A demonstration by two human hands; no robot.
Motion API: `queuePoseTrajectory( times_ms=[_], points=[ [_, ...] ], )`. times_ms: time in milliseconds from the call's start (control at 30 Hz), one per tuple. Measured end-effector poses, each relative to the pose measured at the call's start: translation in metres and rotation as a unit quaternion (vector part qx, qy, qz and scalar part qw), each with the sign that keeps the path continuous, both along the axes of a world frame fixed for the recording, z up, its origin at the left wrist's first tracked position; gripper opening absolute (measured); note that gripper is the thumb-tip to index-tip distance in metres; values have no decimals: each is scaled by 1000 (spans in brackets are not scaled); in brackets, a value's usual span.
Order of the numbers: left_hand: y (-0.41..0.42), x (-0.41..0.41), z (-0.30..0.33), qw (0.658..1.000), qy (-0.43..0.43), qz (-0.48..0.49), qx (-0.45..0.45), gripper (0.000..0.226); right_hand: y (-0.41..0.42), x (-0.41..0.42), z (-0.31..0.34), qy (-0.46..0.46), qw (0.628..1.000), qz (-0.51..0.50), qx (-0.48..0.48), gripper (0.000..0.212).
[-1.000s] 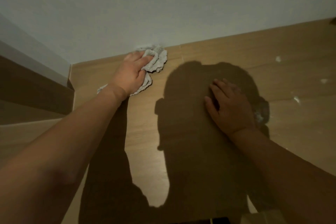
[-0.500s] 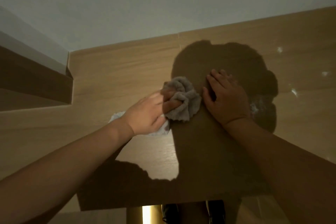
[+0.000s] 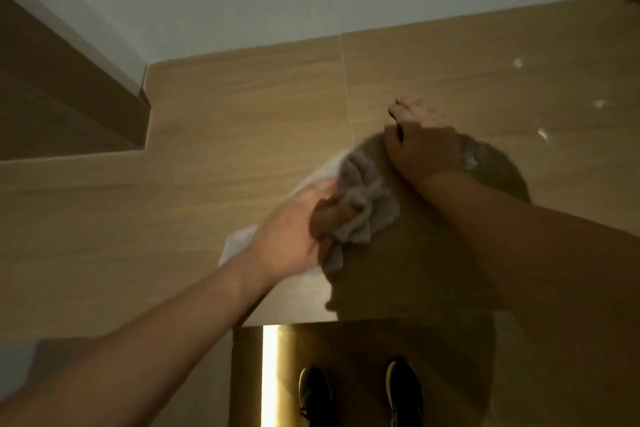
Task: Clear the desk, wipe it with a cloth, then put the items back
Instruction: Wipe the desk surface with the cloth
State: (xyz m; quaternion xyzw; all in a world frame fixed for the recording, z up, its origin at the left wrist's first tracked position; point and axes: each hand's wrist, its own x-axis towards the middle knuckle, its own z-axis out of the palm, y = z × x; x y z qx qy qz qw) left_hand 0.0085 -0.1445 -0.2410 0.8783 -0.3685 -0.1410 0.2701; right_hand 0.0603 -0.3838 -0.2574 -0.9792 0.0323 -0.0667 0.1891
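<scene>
Left hand (image 3: 287, 236) fingers clutch cloth (image 3: 363, 204) on wooden desk (image 3: 242, 107); right hand (image 3: 422, 146) fingers flat.

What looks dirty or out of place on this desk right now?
White specks dot the desk at far right, and a whitish smear sits beside the right hand. The left hand holds the cloth short of them.

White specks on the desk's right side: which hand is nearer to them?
Right. The right hand rests flat on the desk just left of the white specks; the left hand grips the cloth, farther left and nearer the front edge.
</scene>
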Motion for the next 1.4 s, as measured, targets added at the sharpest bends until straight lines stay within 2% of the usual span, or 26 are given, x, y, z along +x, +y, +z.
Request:
queuePoseTrajectory(
  times_ms=[100, 167, 200, 267, 333, 367, 433, 500, 633, 733, 800, 867, 967, 1067, 1133, 1200, 1267, 1333, 1400],
  points=[
    [9, -100, 3, 989, -8, -144, -14, 47, -17, -11, 19, 2, 997, -23, 68, 42],
    [12, -110, 4, 984, -4, -174, -24, 48, -44, -30, 30, -2, 997, -41, 72, 45],
    [10, -101, 5, 989, -7, -141, -39, 47, -62, -42, 32, 3, 997, -53, 57, 46],
    [-3, -64, 11, 997, -10, 42, -65, 46, -102, -71, 32, 27, 995, -93, 29, 46],
    [-14, -9, 12, 965, -31, 253, -60, 45, -138, -97, 29, 50, 990, -130, 23, 49],
    [-19, 14, 10, 944, -35, 327, -37, 47, -153, -105, 27, 55, 988, -145, 23, 51],
    [-43, 30, 2, 911, -33, 412, 0, 52, -176, -115, 22, 63, 982, -175, 15, 54],
    [-78, 7, -3, 893, -44, 448, -7, 52, -183, -120, 14, 76, 981, -178, -2, 51],
    [-140, -79, -6, 905, -33, 422, -41, 52, -177, -125, -4, 65, 980, -188, 4, 47],
    [-136, -86, 0, 896, 29, 436, -79, 52, -177, -123, -4, 58, 979, -191, 30, 46],
    [-117, -43, 6, 884, 28, 456, -102, 51, -179, -123, -3, 57, 979, -193, 20, 45],
    [-101, 28, 7, 872, 1, 485, -72, 52, -179, -123, -3, 50, 980, -193, 9, 43],
    [-112, 127, 0, 887, -12, 462, -2, 54, -181, -122, -7, 29, 981, -192, 1, 40],
    [-143, 168, -12, 897, -63, 436, 38, 56, -182, -122, -14, 11, 981, -195, -8, 39],
    [-151, 166, -9, 904, -67, 422, 26, 55, -182, -122, -16, 13, 980, -196, -8, 38],
    [-152, 136, -7, 934, -50, 354, -1, 50, -181, -123, -13, 16, 981, -193, 0, 38],
    [-152, 81, -8, 966, -39, 256, 15, 50, -181, -123, -8, 26, 981, -191, 10, 38],
    [-147, 37, -5, 983, -27, 181, 19, 52, -181, -123, -4, 55, 981, -185, 11, 41],
    [-142, 30, 1, 989, -18, 144, -1, 49, -183, -122, -3, 75, 981, -180, 7, 44]
  ],
)
